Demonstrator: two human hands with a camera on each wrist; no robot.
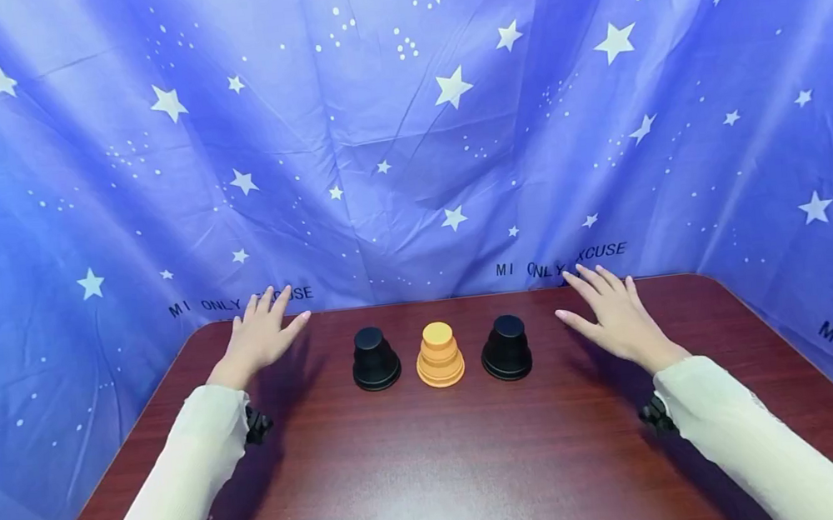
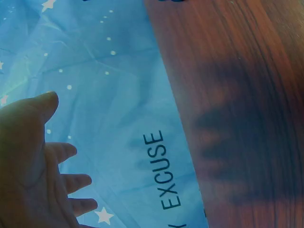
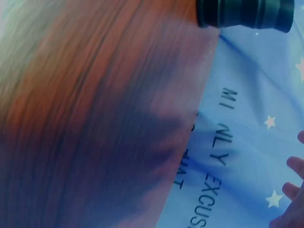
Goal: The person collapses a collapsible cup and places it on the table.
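- Orange stepped plastic-looking cone [image 1: 439, 356] is standing wide end down on the red-brown wood-grain bench [image 1: 436, 459], between a black stepped plastic-looking cone on the left [image 1: 374, 360] and a similar black cone on the right [image 1: 506, 349]; I'm seeing gaps between all three.
- The bare left hand [image 1: 258, 338] is hovering left of the row, its fingers spread, released, holding nothing.
- The bare right hand [image 1: 616, 320] is hovering right of the row, its fingers also spread and grasping nothing.
- I'm judging the cones light, stiff and not fragile; weight isn't showing, so I'm only guessing there.
- Their sides are narrowing upward and looking smooth, so I'm expecting fingers to slip up if squeezing high.
- I'm favouring a low hold around the wide body, just above the base rim, thumb opposing the fingers.
- I'm failing to tell whether the steps are marking nested cups or one moulding; if nested, a hold near the top might be lifting only part.
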